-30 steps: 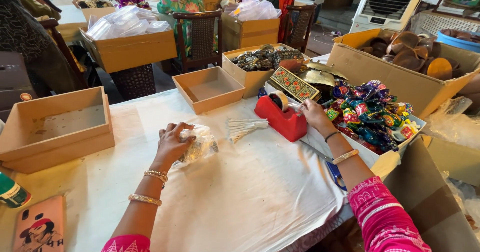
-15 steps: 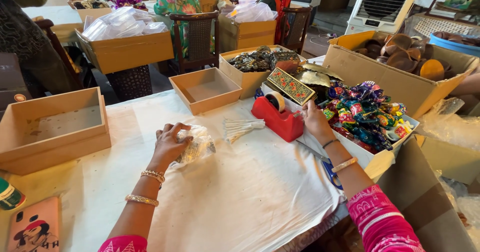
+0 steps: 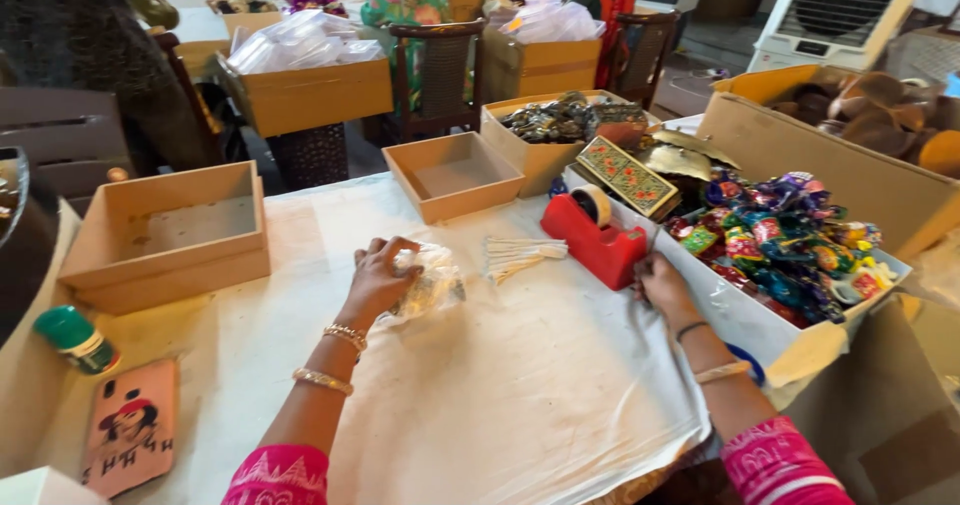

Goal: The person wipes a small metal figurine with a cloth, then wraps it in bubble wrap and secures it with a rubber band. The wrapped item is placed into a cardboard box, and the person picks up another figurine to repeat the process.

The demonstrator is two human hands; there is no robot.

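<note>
Two hands on white-clothed table (image 3: 520, 385): left hand (image 3: 378, 283) grips clear packet (image 3: 430, 283); right hand's (image 3: 662, 287) grip unclear.

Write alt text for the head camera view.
A person's left hand presses a small clear plastic packet on a white-covered table, while the right hand rests beside a red tape dispenser. Empty wooden trays and a box of bright wrapped items surround them.

Clear packet (image 3: 428, 283) mid-tabletop (image 3: 500, 385) under left hand (image 3: 378, 283); tape dispenser (image 3: 594, 239) to its right, right hand (image 3: 660, 285) just before it; open tray (image 3: 165, 237) at left edge.
</note>
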